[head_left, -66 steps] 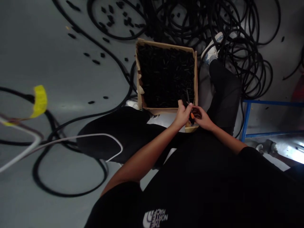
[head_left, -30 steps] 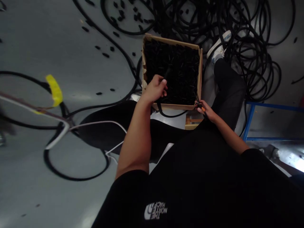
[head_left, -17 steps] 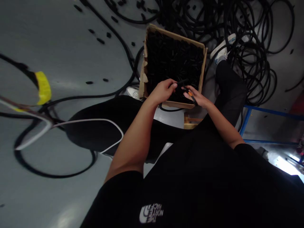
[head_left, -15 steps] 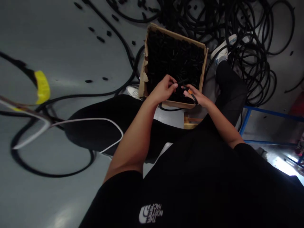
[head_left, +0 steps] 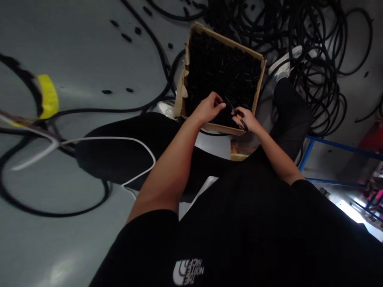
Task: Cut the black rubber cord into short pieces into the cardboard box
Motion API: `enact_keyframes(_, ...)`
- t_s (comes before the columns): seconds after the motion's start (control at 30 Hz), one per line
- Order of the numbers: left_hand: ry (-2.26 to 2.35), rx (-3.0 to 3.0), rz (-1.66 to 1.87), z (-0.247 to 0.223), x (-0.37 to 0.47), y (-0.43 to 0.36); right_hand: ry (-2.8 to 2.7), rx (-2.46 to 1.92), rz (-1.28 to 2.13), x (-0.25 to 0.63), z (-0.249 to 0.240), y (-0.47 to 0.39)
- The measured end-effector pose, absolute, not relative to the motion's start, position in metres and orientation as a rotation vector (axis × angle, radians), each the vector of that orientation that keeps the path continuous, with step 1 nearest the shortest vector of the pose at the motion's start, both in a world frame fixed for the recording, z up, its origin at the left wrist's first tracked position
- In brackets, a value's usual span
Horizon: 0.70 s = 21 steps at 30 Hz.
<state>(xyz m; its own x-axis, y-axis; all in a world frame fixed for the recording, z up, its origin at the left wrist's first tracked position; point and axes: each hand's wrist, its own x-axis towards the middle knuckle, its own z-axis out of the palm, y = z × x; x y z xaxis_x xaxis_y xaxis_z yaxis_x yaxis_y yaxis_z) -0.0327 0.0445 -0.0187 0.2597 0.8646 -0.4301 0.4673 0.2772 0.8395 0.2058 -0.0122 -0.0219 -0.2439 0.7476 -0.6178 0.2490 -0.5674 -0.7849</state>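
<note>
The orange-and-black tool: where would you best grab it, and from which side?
Probably by its handles, from the wearer's right, where the right hand has it: they slant back toward the body, while the slim dark tip points away over the box.

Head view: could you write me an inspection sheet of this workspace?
Surface: smooth grey floor.
Things at work: open brown cardboard box holding many short black pieces.
Clutter: small black scraps scattered on the floor.
Left hand: over the box, fingers curled; whether it grips anything is unclear.
Right hand: holding an orange-and-black scissor-like tool.
Cables: looped thick black cable; thin white cable.
Surroundings: straight blue bars at right.
</note>
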Motion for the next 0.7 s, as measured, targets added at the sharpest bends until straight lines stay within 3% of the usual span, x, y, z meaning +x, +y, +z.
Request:
enact_keyframes(0.23, 1.402, 1.426, 0.342, -0.008, -0.033, 0.046, -1.162, -1.744, 1.853, 0.218, -0.018, -0.030)
enact_keyframes(0.47, 1.500, 1.347, 0.524, -0.025, -0.048, 0.057, -1.122, -1.627, 1.942, 0.223, -0.046, -0.034)
enact_keyframes(0.7, 1.346, 1.164, 0.434, -0.028, -0.028, 0.048, -1.278, -1.594, 1.819, 0.216, -0.044, -0.022)
